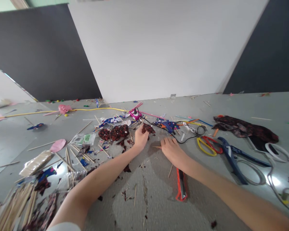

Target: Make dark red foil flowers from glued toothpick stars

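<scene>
My left hand [140, 140] is closed round a small piece of dark red and black patterned fabric [148, 129], which sticks out past the thumb. To its right, just above the floor, my right hand [170, 148] has its fingers curled down. A short thin wooden stick [156, 147] pokes out from its fingertips toward the left. Left of my left hand lie stuffed-looking lumps of the same dark patterned fabric [119, 132]. A red and black utility knife [181, 185] lies below my right wrist, partly under the forearm.
Pliers-like blue cutters [233, 157], yellow and red-handled scissors [207, 146] and a dark cloth roll [245, 128] lie right. A blue glue gun [167, 125] and pink power socket [135, 115] sit behind the hands. Wooden sticks [16, 205] and scraps cover the left. White board [163, 51] stands behind.
</scene>
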### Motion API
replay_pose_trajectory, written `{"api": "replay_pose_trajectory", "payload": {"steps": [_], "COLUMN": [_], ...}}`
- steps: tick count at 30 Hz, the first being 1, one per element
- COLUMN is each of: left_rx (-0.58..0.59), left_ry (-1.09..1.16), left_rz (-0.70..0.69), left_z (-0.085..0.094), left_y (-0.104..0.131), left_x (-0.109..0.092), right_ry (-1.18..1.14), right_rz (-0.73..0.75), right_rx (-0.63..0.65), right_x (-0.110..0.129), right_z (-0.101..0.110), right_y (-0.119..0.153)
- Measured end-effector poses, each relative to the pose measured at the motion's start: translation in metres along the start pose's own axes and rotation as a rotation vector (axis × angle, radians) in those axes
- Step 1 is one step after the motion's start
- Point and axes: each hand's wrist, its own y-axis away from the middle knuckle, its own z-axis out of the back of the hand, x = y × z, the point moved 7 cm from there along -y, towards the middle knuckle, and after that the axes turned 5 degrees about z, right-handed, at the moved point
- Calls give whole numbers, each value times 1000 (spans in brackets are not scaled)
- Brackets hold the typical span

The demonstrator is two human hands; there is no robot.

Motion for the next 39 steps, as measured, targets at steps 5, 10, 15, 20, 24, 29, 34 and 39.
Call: {"api": "replay_pose_trajectory", "payload": {"steps": [5, 10, 15, 20, 24, 29, 34, 39], "left_rx": [11, 13, 44, 145, 250, 188, 129, 125], "left_ry": [16, -5, -52, -220, -283, -282, -239, -202], "left_rz": [4, -6, -29, -147, -248, -202, -162, -145], "left_z": [-2, -2, -4, -13, -22, -18, -14, -13], "left_y": [1, 1, 2, 12, 22, 18, 12, 9], "left_x": [-2, -5, -8, -19, -28, -21, -14, -10], "right_ry": [-172, -601, -966, -1259, -1535, -1785, -1855, -1888], "right_rz": [-48, -133, -130, -108, -204, -287, -325, -335], "right_rx": [94, 176, 68, -52, -256, -379, -295, -266], "right_x": [-10, -37, -66, -82, -89, -78, -58, -51], "right_z": [8, 15, 53, 83, 81, 50, 13, -4], "right_y": [0, -1, -1, 4, 2, -8, -16, -18]}}
